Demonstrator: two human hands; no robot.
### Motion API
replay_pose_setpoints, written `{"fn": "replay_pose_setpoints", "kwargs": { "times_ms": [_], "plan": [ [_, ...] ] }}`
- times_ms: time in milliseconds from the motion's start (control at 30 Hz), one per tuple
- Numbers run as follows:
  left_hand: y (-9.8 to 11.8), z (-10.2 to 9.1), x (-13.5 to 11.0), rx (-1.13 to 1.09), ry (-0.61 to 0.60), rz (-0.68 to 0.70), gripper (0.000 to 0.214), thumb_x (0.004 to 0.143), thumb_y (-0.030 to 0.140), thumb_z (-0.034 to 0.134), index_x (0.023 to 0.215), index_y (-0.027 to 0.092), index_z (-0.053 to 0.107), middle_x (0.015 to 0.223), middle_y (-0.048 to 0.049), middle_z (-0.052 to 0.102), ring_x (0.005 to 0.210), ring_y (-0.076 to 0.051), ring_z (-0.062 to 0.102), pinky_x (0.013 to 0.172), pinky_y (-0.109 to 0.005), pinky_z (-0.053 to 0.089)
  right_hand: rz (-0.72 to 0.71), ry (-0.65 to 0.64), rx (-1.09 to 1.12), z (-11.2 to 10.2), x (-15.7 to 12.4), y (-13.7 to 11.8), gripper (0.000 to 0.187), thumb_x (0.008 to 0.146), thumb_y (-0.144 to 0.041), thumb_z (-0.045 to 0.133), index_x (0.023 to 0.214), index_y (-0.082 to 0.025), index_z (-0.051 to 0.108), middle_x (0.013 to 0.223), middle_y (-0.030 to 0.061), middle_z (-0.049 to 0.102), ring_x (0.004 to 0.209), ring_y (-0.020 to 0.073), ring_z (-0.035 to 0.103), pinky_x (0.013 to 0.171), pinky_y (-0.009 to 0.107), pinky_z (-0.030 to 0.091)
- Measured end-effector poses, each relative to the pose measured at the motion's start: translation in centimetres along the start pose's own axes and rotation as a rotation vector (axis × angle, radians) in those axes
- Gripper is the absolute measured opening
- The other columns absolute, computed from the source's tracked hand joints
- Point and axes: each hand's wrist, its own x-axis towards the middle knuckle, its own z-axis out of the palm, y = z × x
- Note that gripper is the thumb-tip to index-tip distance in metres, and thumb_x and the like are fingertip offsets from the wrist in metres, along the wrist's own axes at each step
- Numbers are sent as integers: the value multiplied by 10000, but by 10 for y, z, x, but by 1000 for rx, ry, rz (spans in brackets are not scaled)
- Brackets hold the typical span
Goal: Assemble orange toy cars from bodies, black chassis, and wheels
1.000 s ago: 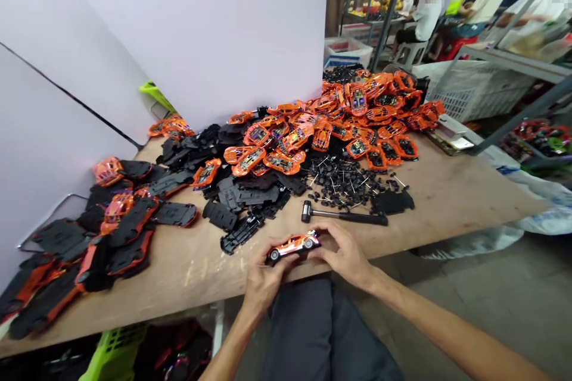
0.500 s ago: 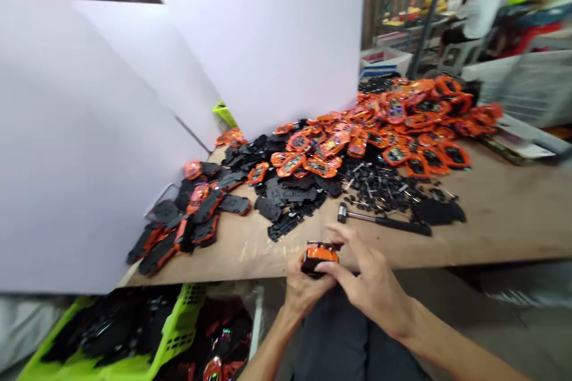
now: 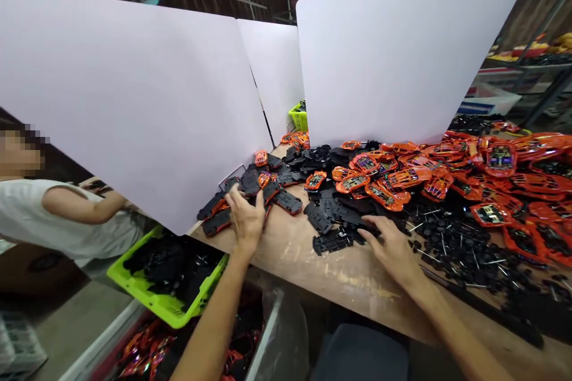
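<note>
The right hand (image 3: 393, 253) is resting above a loose black plastic toy-car chassis (image 3: 329, 243), its fingers (image 3: 370, 224) spread open and touching the black chassis heap just beyond, gripping nothing. That loose piece is lying near the front edge of the bench (image 3: 357, 280), just to the left of those fingertips, its long axis running slantwise along the edge, and the right hand is the nearer one. The left hand (image 3: 245, 218) is resting open on a pile of orange-edged chassis (image 3: 217, 221) toward the bench's far left end. Orange car shells (image 3: 388, 181) and black wheels on axles (image 3: 451, 250) are spreading rightward, while a person (image 3: 58, 208) is standing beside a green crate (image 3: 165, 274).
</note>
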Motion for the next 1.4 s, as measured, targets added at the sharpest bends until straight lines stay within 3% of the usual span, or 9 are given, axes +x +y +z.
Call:
{"fn": "replay_pose_setpoints", "kwargs": {
  "times_ms": [133, 267, 433, 600, 733, 833, 1033, 1267, 1400],
  "plan": [
    [17, 35, -69, -121, -472, 354, 406, 960, 412, 648, 1307, 207, 606, 1231, -131, 686, 1136, -282, 688, 973, -429, 574, -142, -191, -461, 9, 39, -8, 326, 929, -205, 702, 1252, -197, 660, 1223, 143, 701, 1118, 348, 636, 899, 477, 551],
    [29, 68, -111, -106, -547, 367, 752, 833, 486, 798, 1447, 144, 529, 1499, -260, 531, 1420, -437, 491, 1143, -581, 442, -199, -277, -652, 7, 47, 8, 339, 908, -51, 634, 1217, -173, 698, 1215, 147, 705, 1086, 338, 647, 854, 446, 559],
    [30, 86, -110, -147, -504, 184, 415, 880, 415, 747, 1212, 175, 681, 1380, -234, 655, 1332, -457, 567, 1070, -555, 476, -209, -114, -429, -6, 37, 38, 271, 1034, -194, 531, 1221, -214, 726, 1210, 115, 716, 1080, 280, 690, 933, 431, 576],
    [41, 68, -82, -227, -419, 67, 186, 982, 326, 568, 1014, 184, 684, 974, -162, 760, 938, -311, 733, 825, -384, 544, -211, -176, -338, -30, 31, 39, 332, 1007, -325, 624, 1320, -237, 687, 1394, 137, 640, 1249, 327, 638, 992, 501, 554],
    [56, 43, -66, -762, -318, -412, 213, 1003, 320, 505, 923, 179, 644, 920, -79, 749, 837, -214, 720, 712, -292, 575, -3, 97, -195, -72, 20, 49, 292, 1013, -358, 595, 1248, -226, 707, 1215, 107, 719, 1095, 269, 698, 961, 421, 557],
    [71, 29, -84, -1158, -481, -820, 122, 958, 199, 560, 976, 154, 672, 1019, -74, 773, 863, -192, 744, 716, -314, 637, 157, 213, -188, -106, -1, 64, 244, 1001, -380, 589, 1080, -207, 742, 1028, 84, 760, 881, 242, 713, 814, 372, 565],
    [100, 29, -159, -1339, -803, -1336, 151, 920, 57, 676, 1049, 133, 698, 982, -86, 799, 737, -164, 749, 595, -254, 625, 170, -58, -405, -123, -38, 61, 187, 991, -369, 617, 969, -236, 748, 999, 70, 739, 972, 258, 671, 869, 374, 525],
    [120, 31, -185, -1319, -951, -1473, 169, 901, -27, 612, 991, 39, 738, 902, -132, 803, 738, -162, 768, 721, -234, 644, 166, -346, -763, -91, -28, 40, 169, 983, -236, 597, 949, -157, 743, 1066, 168, 725, 1068, 317, 645, 854, 379, 508],
    [114, 36, -189, -1211, -1073, -1207, 218, 816, 117, 793, 1028, 79, 760, 962, -120, 803, 739, -167, 755, 660, -226, 612, 99, -435, -735, -94, -7, 46, 124, 878, -133, 663, 795, -181, 741, 867, 124, 751, 875, 260, 709, 737, 304, 504]
  ]
}}
